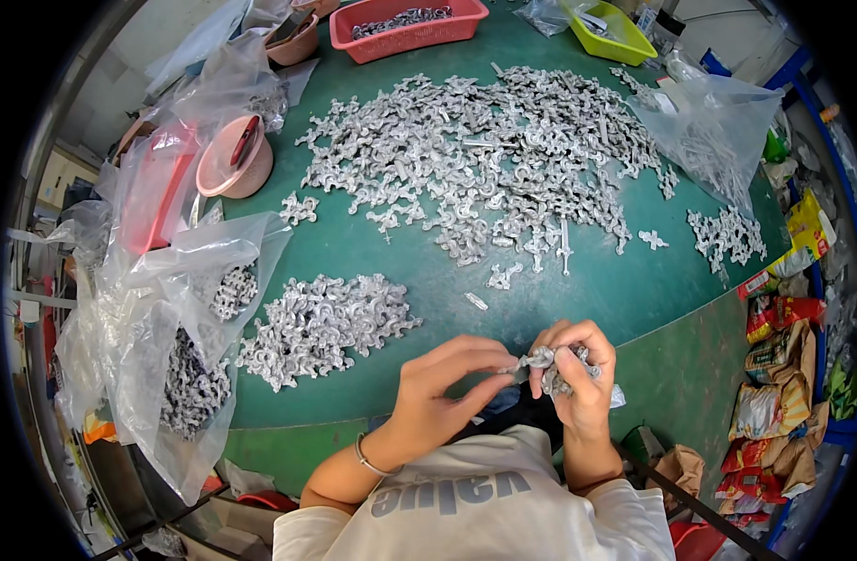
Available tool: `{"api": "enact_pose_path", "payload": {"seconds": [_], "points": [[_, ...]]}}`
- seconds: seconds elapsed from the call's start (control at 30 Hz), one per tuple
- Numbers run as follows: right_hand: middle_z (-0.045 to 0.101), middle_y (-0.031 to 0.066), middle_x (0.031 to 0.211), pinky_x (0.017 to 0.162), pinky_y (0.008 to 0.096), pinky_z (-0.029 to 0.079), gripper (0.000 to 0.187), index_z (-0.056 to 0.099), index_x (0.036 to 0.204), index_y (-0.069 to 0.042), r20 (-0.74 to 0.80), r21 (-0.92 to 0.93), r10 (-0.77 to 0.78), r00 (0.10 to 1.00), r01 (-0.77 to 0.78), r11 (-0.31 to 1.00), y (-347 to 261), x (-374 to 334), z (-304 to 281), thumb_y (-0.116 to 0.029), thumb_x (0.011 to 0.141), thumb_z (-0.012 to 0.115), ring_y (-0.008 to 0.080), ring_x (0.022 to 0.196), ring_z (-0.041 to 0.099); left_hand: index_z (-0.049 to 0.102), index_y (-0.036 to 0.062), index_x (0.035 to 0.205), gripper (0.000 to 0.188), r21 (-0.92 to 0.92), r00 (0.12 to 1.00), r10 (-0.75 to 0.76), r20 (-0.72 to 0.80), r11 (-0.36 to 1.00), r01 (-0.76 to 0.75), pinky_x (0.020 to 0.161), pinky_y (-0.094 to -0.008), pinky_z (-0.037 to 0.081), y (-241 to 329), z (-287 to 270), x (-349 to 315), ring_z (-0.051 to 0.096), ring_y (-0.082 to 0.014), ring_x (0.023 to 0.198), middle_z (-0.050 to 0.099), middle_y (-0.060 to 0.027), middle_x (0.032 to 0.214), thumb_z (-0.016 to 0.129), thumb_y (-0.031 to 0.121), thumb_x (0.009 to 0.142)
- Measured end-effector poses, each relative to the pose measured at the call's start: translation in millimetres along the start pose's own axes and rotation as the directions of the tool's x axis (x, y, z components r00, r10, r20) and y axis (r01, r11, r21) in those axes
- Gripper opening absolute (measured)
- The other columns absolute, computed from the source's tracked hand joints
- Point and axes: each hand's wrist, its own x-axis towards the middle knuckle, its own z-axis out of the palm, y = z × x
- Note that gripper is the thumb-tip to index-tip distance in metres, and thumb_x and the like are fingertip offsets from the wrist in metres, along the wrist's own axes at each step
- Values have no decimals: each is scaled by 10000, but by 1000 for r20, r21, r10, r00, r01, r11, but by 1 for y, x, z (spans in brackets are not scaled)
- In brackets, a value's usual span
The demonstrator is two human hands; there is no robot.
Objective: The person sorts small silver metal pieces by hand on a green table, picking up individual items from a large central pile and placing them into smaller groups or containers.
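- The right hand (589, 366) had its grip clamped on silvery metal pieces (542, 358) at the worktop's (578, 299) near edge.
- The left hand's (440, 379) grip pinched their left end.
- A smaller pile (321, 325) lay leftward.
- A larger heap (485, 150) spread beyond.
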Motion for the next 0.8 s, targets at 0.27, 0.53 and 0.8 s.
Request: {"api": "enact_pose_path", "payload": {"seconds": [0.27, 0.53, 0.8], "points": [[559, 166, 797, 440, 253, 438, 93, 504, 803, 27, -8, 93, 98, 995, -96, 991, -4, -1, 3, -36, 871, 513, 172, 559, 547, 602, -83, 996, 214, -390, 952, -305, 22, 874, 289, 725, -222, 510, -1, 1, -7, 627, -153, 850, 612, -118, 943, 616, -81, 783], [566, 171, 804, 421, 247, 429, 117, 495, 778, 15, -18, 115, 108, 994, -105, 988, -6, -1, 5, -44, 877, 510, 166, 548, 544, 598, -93, 1002, 217, -478, 927, -369, 62, 804, 353, 717, -217, 509, -5, 1, -7, 633, -156, 844, 612, -110, 940, 620, -73, 786], [563, 169, 801, 421, 248, 425, 139, 487, 764, 14, -7, 115, 105, 994, -103, 988, -6, -1, 4, -56, 881, 514, 167, 552, 545, 594, -97, 998, 212, -517, 930, -362, 69, 784, 343, 731, -212, 505, -6, 3, -7, 632, -148, 838, 614, -111, 930, 613, -85, 787]]}}
